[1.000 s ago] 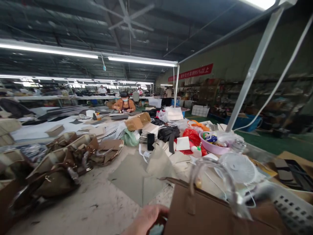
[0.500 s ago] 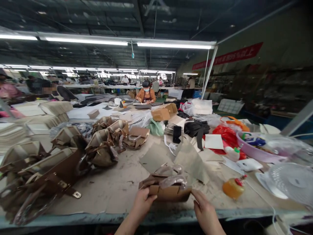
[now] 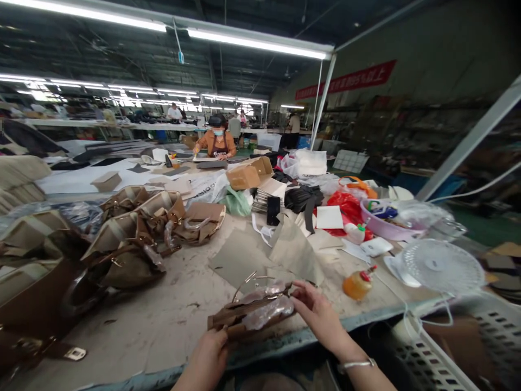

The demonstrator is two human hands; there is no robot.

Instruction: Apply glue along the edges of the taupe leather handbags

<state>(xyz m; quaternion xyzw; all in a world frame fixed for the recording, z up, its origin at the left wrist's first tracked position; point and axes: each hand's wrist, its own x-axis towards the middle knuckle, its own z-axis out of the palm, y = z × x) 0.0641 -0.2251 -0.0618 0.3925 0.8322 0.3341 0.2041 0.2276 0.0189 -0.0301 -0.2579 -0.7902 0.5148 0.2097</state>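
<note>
Down at the bottom centre of the frame, a brown handbag (image 3: 228,321) sits between two bare hands at the near edge of the table (image 3: 154,320), lying slantwise, its right end higher in the frame. The left hand (image 3: 208,347) has the near left corner, thumb and fingers closed together on the brown material. Over at the other end, the right hand (image 3: 317,312) comes in with a bracelet (image 3: 358,365) at the wrist, fingers bent, thumb below, lightly pinching the bag's right end with a small gap between the digits. So the body of the bag spans the space from hand to hand, and clear plastic wrap (image 3: 268,312) gleams along its upper side, touching neither palm. Just beyond it, grey sheets (image 3: 240,255) lie flat; to the right of the right hand stands a bottle of amber liquid (image 3: 358,283) with a red top.

Now the writing! Upper right, a red banner (image 3: 345,81) carries white characters; its right end reads "95%以上", while a pole (image 3: 323,100) crosses the rest, too blurred to make out. Mid-frame, a white plastic bag (image 3: 205,190) shows black capitals, creased and only partly legible. Lettering on a co-worker's apron (image 3: 220,146) is too small to read.
</note>
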